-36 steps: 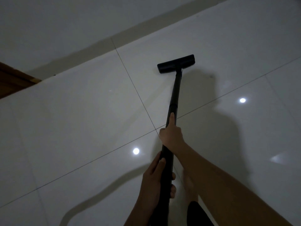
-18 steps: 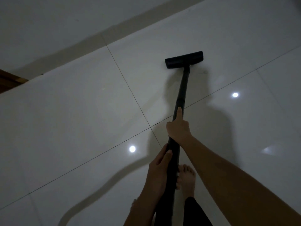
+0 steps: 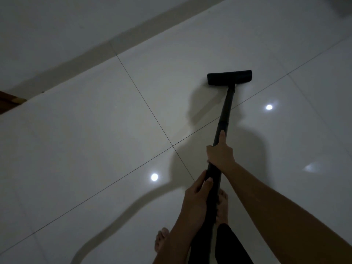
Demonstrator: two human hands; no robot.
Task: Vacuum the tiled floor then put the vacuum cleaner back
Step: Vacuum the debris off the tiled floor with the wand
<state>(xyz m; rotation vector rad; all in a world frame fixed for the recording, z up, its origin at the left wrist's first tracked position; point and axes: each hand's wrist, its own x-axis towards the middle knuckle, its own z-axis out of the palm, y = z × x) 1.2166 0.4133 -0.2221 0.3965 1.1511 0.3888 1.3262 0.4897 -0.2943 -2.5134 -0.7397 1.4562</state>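
A wooden edge (image 3: 11,101) shows far left on the glossy tiled floor (image 3: 95,130); the left hand (image 3: 196,195) curls its fingers round the black vacuum wand (image 3: 225,111) low down; the right hand (image 3: 221,154) grips higher, thumb along the tube; the floor head (image 3: 229,77) lies flat on a tile beyond.

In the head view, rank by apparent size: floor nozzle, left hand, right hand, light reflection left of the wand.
1. left hand, largest, but nearest the camera.
2. right hand and floor nozzle: about alike, so unranked.
3. light reflection, clearly smallest.
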